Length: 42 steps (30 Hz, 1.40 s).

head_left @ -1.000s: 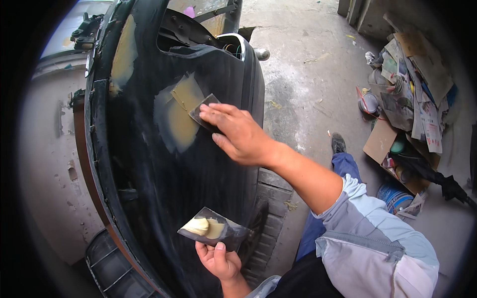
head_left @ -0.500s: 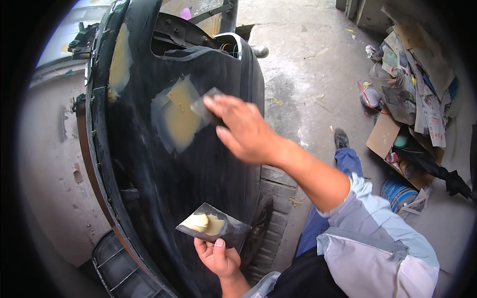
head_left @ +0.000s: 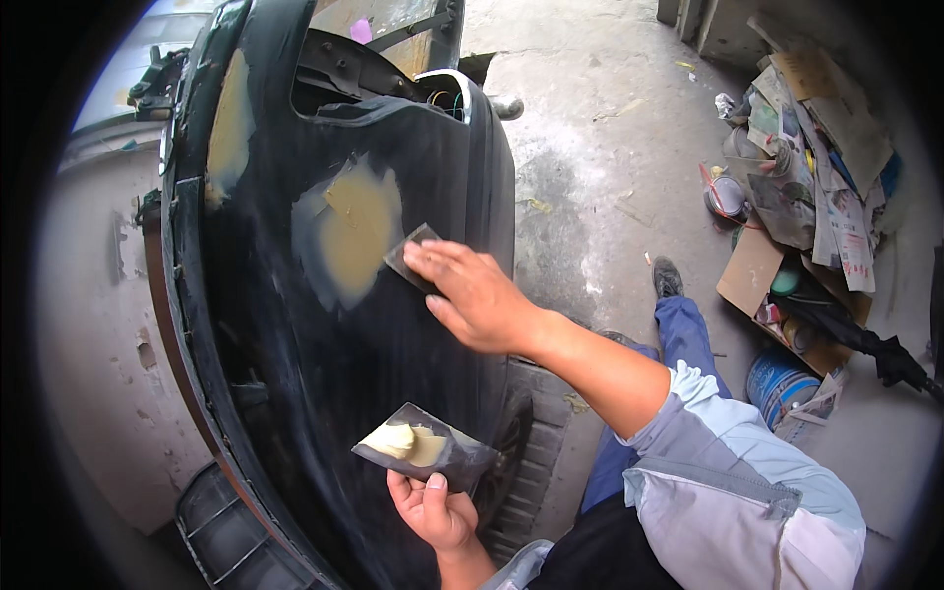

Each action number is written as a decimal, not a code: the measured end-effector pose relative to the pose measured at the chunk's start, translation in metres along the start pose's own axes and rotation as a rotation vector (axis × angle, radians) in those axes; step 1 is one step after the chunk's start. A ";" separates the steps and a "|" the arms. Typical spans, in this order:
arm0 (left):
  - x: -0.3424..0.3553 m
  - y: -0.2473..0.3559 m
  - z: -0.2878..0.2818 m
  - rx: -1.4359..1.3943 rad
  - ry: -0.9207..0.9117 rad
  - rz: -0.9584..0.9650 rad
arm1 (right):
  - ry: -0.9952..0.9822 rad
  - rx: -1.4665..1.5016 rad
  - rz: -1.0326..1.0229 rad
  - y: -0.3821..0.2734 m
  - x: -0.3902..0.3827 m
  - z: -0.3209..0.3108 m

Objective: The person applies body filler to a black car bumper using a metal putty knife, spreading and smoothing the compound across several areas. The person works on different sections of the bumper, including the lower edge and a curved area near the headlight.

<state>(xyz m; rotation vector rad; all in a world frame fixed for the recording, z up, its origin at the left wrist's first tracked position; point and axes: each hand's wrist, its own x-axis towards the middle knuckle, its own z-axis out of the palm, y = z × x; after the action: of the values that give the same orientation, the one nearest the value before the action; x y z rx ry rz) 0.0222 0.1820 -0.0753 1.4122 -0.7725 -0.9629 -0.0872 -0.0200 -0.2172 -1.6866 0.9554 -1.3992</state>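
My right hand (head_left: 482, 295) grips a thin dark spreader (head_left: 413, 254), its edge at the right side of a beige filler patch (head_left: 356, 236) on the black car body panel (head_left: 393, 364). Whether the spreader touches the panel I cannot tell. Lower down, my left hand (head_left: 438, 506) holds a dark flat plate (head_left: 462, 457) by its near edge, thumb on top. A lump of cream-coloured filler (head_left: 393, 440) lies on that plate. A second beige patch (head_left: 231, 138) marks the panel's far left edge.
Beyond the car's right side lies a concrete floor (head_left: 590, 118). At the right are a cardboard box (head_left: 755, 265), a blue bucket (head_left: 777, 383), an open tin (head_left: 728, 195), a folded black umbrella (head_left: 865, 344) and piled paper (head_left: 846, 128). A wheel (head_left: 511, 433) shows low beside the panel.
My right hand with the spreader has moved down from the patch's upper right to its lower right side. My left hand stays nearly in place with the plate.
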 end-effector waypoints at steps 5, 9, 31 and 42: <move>0.001 0.003 0.000 -0.010 -0.037 0.021 | 0.120 -0.126 -0.086 0.002 0.027 -0.024; -0.002 0.003 -0.002 -0.012 -0.045 0.027 | 0.152 -0.049 -0.111 0.013 0.088 -0.033; -0.002 0.013 -0.008 -0.016 0.003 0.014 | 0.193 -0.053 -0.017 -0.023 0.084 -0.031; -0.008 0.002 -0.017 -0.051 0.047 -0.007 | 0.131 -0.001 -0.027 -0.058 0.008 0.021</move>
<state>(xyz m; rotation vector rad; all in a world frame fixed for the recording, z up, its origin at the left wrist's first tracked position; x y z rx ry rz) 0.0344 0.1963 -0.0730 1.3897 -0.7041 -0.9447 -0.0606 0.0006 -0.1651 -1.6307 1.0088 -1.5424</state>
